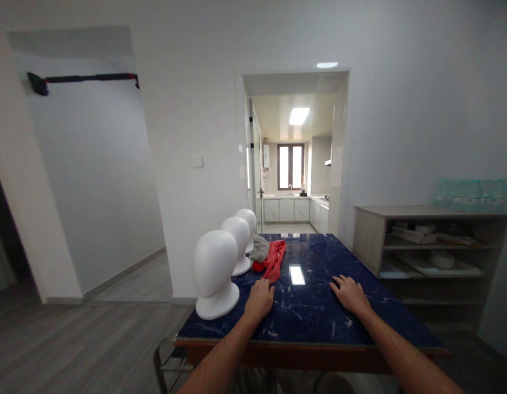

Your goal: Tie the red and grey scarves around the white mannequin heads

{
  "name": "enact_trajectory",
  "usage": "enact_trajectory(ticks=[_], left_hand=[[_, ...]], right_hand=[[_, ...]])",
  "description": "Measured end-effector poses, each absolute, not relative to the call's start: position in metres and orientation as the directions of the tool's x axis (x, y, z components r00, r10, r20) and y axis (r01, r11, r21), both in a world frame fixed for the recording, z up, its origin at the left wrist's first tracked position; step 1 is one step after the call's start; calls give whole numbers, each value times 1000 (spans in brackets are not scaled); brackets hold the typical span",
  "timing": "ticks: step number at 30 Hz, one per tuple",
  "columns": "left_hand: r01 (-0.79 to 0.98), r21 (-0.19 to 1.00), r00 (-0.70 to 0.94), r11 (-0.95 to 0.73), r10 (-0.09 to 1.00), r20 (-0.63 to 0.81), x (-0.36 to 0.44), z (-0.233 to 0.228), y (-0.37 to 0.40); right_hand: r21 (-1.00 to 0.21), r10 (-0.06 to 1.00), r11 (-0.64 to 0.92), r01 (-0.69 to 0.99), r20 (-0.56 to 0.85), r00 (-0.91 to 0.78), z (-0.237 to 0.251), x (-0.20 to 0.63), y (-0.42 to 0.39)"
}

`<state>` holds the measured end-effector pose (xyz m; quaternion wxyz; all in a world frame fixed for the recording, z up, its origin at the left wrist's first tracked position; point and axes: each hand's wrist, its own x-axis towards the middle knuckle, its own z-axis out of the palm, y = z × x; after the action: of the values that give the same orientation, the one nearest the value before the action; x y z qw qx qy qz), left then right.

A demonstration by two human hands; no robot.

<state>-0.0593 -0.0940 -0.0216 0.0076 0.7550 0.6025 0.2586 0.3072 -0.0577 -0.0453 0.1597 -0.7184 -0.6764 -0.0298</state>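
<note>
My left hand (pixel 260 298) rests on the blue marbled tabletop (pixel 310 317), its fingers pointing toward a red cloth item (pixel 274 258). It holds nothing, and whether its fingertips touch the red fabric I cannot tell. My right hand (pixel 350 294) lies palm down on the right side of the table with its fingers spread. Left of my left hand stands a white foam mannequin head (pixel 214 265), with a second one (pixel 235 238) and a third (pixel 248 223) lined up behind it. A fuzzy grey item (pixel 259 248) lies against the red one.
On the right stands a shelf unit (pixel 370 230) with trays inside and a pack of water bottles (pixel 470 194) on top. A doorway straight ahead leads to a kitchen with white cabinets (pixel 286 210). A metal stool frame (pixel 158 361) sits below the table's left corner.
</note>
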Motion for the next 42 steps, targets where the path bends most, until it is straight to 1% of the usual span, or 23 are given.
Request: enact_trajectory(ticks=[10,18,21,24,28,30,32,34,35,36,37,38,39,41,42], left_hand=[[906,326,141,-270,918,370,-60,-21,-93],[897,336,141,-288,906,398,-61,-22,-93],[879,365,136,-308,894,426,-61,-15,-95],[830,408,150,-381,857,493,-58,-5,-107],[720,520,153,-460,836,527,-59,0,-153],[714,534,137,-453,838,528,-75,-5,-181],[763,517,80,-387,851,519,-106,-15,-205],[823,517,-79,-238,852,518,-151,-26,-218],[839,527,-192,-138,831,522,-175,-30,-219],[839,544,-325,-33,771,548,-198,-34,-218],[832,555,-404,16,704,585,-220,-36,-214],[818,574,-463,40,638,616,-238,-36,-207],[802,597,-489,31,608,626,-253,-34,-199],[755,655,-497,-29,626,601,-270,-28,-181],[726,684,-476,-73,664,576,-272,-24,-172]], right_hand=[[-183,964,-36,982,253,83,-45,308,-58],[-189,968,-48,981,235,93,-44,307,-58],[-193,967,-41,980,241,88,-44,307,-58],[-197,967,-36,980,242,84,-45,307,-57],[-200,968,-49,979,234,96,-43,305,-59],[-198,967,-45,979,238,92,-40,304,-62],[-199,966,-32,979,246,82,-38,303,-64],[-211,966,-30,977,244,82,-37,303,-65],[-219,967,-32,975,241,86,-37,303,-66],[-227,967,-34,973,239,90,-38,302,-66],[-233,967,-35,972,239,92,-38,302,-65],[-237,966,-33,971,242,92,-38,302,-65],[-238,965,-31,971,246,91,-39,302,-65],[-237,963,-28,971,253,89,-38,301,-65],[-237,963,-26,971,255,88,-38,301,-65]])
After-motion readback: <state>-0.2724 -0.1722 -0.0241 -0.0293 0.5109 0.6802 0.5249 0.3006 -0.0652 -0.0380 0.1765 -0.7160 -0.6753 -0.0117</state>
